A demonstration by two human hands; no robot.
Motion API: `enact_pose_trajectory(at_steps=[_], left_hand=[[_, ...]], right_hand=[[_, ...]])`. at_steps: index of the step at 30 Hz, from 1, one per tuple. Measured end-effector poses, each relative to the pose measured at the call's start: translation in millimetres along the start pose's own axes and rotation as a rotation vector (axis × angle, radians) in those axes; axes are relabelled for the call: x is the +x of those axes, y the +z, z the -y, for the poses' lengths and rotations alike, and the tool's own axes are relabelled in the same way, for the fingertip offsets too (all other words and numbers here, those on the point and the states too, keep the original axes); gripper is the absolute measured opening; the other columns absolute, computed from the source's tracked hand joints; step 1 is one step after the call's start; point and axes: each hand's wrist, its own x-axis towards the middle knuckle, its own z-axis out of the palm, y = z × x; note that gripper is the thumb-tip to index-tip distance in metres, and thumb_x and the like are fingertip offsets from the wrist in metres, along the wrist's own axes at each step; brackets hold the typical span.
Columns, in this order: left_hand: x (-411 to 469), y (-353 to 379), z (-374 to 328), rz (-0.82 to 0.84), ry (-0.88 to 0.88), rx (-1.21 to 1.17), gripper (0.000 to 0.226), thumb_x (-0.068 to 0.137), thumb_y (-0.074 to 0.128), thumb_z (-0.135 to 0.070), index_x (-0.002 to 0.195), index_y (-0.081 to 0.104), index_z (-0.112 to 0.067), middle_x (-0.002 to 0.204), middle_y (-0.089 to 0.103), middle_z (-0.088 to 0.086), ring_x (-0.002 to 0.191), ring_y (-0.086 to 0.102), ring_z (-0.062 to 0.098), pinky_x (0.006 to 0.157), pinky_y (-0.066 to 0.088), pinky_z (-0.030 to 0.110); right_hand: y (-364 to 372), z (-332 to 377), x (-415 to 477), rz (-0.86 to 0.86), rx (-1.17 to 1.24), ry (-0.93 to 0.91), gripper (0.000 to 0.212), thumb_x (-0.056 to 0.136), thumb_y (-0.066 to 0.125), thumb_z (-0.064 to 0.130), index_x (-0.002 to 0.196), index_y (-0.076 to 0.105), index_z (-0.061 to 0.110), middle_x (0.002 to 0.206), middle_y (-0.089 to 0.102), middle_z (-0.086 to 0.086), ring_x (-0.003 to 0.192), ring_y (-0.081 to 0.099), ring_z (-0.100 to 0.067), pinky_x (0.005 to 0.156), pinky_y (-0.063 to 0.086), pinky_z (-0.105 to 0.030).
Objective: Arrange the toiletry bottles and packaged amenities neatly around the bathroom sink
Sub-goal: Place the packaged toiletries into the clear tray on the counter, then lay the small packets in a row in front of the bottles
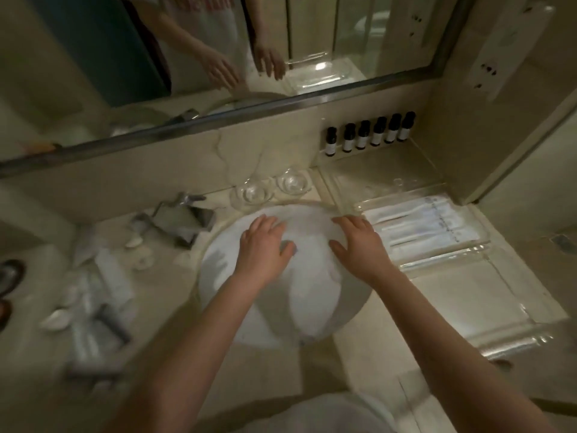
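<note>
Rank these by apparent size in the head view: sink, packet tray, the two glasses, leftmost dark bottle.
1. sink
2. packet tray
3. left glass and right glass: they look alike, so they tie
4. leftmost dark bottle: it stands farther from the camera, so its true size is unsure

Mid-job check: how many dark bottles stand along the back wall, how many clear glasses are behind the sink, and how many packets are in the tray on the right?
Dark bottles: 6
Clear glasses: 2
Packets in the tray: too blurred to count
Total counted: 8
</note>
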Motion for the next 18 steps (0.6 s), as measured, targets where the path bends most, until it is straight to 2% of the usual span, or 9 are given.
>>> enact_pose_trajectory(at_steps=[7, 14, 18], left_hand=[[-77, 2, 115, -0.012, -0.271, -0.078, 0.05, 0.092, 0.049, -0.034, 0.137, 0.043, -0.013, 0.146, 0.041, 0.008, 0.137, 0.031, 0.026, 0.114, 0.026, 0.036], [-155, 15, 216, 0.029, -0.607, -0.133, 0.053, 0.091, 0.052, -0.033, 0.138, 0.04, -0.011, 0.142, 0.042, 0.012, 0.132, 0.037, 0.029, 0.11, 0.031, 0.037], [-199, 17, 261, -0.03, -0.794, -0.169, 0.05, 0.085, 0.06, -0.031, 0.129, 0.049, -0.01, 0.135, 0.048, 0.015, 0.125, 0.043, 0.034, 0.104, 0.035, 0.037]], right_hand=[[72, 102, -6, 0.254, 0.031, -0.216, 0.043, 0.09, 0.055, 0.029, 0.131, 0.05, 0.015, 0.135, 0.052, -0.007, 0.124, 0.046, -0.029, 0.1, 0.042, -0.039], [143, 210, -6, 0.551, -0.076, -0.438, 0.045, 0.092, 0.051, 0.029, 0.135, 0.046, 0.017, 0.135, 0.052, -0.008, 0.121, 0.049, -0.028, 0.101, 0.043, -0.04], [178, 263, -7, 0.7, -0.088, -0.481, 0.048, 0.093, 0.051, 0.028, 0.137, 0.041, 0.014, 0.136, 0.051, -0.012, 0.123, 0.049, -0.03, 0.102, 0.042, -0.042]])
